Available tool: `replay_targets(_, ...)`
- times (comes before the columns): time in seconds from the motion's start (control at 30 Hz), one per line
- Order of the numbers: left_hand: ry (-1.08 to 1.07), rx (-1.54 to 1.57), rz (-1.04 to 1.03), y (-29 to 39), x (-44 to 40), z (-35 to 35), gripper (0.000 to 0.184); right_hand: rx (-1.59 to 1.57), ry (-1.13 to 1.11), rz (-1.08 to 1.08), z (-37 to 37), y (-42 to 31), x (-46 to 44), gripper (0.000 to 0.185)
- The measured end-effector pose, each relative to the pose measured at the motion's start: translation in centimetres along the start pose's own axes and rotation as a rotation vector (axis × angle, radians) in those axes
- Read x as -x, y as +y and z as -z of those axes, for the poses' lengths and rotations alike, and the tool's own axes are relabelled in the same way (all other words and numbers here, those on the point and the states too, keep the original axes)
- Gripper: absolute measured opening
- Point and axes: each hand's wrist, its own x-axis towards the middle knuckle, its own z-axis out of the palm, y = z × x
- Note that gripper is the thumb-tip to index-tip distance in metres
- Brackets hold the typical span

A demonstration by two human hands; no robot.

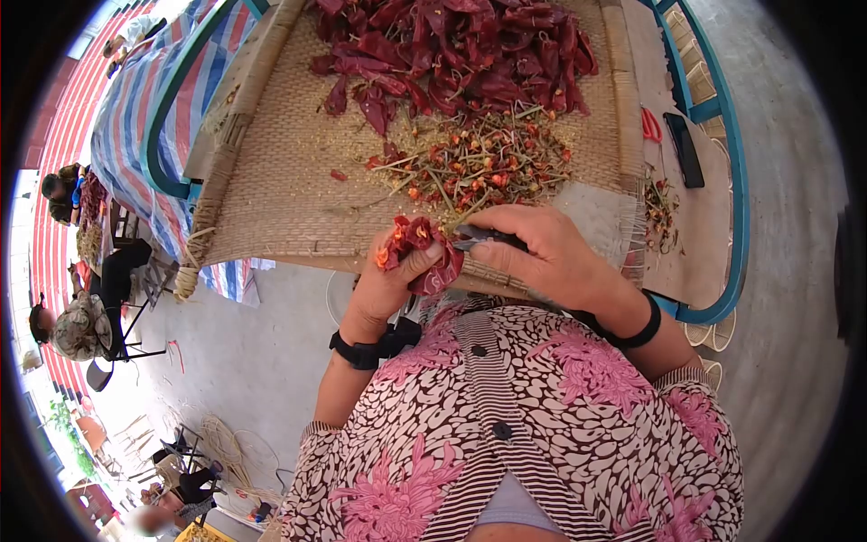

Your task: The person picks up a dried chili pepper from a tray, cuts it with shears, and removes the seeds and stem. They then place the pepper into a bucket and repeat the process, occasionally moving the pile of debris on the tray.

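My left hand [379,282] is closed around a few dried red peppers [440,274], their cut or stem ends facing up. In my right hand [553,251] is a small dark-handled cutting tool [494,238], its tip touching or very close to the held peppers; its exact kind is partly hidden by my fingers. Both hands are over the near edge of a woven mat tray [280,181]. Just beyond them lies a heap of cut pepper stems and caps [488,158], with loose seeds around it. A large pile of dried red peppers [452,54] covers the far part of the tray.
Right of the tray, a brown board [700,244] bears red-handled scissors [651,126], a black phone [684,150] and scattered stems [661,215]. A blue metal frame [739,181] surrounds it. Striped tarpaulin [135,117] hangs at left; several people sit or work farther off, one in camouflage [83,325].
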Motion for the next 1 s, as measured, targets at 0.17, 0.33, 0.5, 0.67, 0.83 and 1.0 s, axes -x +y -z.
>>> replay_targets(0.17,-0.052,0.473,0.116,-1.1,0.6,-0.5,0.027,-0.003,-0.037,-0.035,0.2,-1.2,0.4,0.038)
replay_targets(0.33,-0.188,0.533,0.19,-2.9,0.2,1.2,0.034,-0.202,-0.126,0.067,0.1,1.0,0.2,0.038)
replay_targets(0.5,-0.192,0.431,0.181,-2.4,0.0,1.2,0.032,-0.137,-0.105,0.039,0.2,0.2,0.3,0.036)
replay_targets(0.67,-0.152,-0.06,0.116,-0.8,-0.5,0.9,0.025,0.052,0.008,0.029,-0.4,0.0,1.0,0.033)
replay_targets(0.83,0.024,-0.114,-0.025,-1.0,0.1,-0.5,0.023,-0.03,0.095,0.005,-1.6,0.7,1.4,0.031)
replay_targets(1.0,0.064,0.056,-0.145,0.1,0.1,-1.9,0.024,0.073,0.144,-0.029,-1.8,-0.3,1.6,0.029)
